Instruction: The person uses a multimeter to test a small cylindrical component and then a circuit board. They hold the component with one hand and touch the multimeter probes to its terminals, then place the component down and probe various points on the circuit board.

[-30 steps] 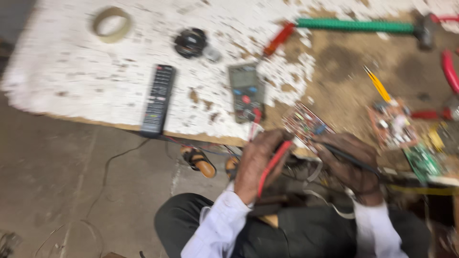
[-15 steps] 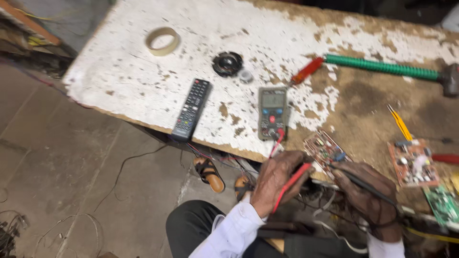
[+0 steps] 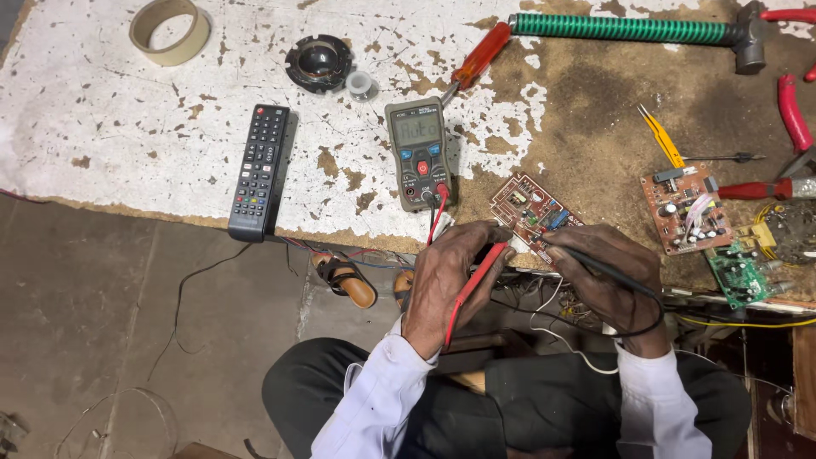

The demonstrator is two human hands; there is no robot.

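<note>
My left hand [image 3: 449, 274] grips a red test probe [image 3: 473, 279] whose tip points at a small reddish circuit board [image 3: 529, 206] at the bench's front edge. My right hand [image 3: 602, 274] grips a black test probe [image 3: 595, 263], its tip touching the same board's near side. Both leads run to a grey digital multimeter [image 3: 417, 152] lying just left of the board, its screen lit.
On the worn white bench [image 3: 127, 144] lie a black remote control [image 3: 259, 170], a tape roll [image 3: 169, 31], a round black part [image 3: 318, 62], a red-handled screwdriver [image 3: 480, 58] and a green-handled hammer [image 3: 629, 29]. More circuit boards [image 3: 687, 209], yellow tweezers [image 3: 660, 134] and red pliers [image 3: 790, 110] sit right. Sandals [image 3: 344, 279] lie below.
The view has shifted and drawn closer to the bench. Both hands stay on the probes at the reddish board; the probe tips have closed in on it.
</note>
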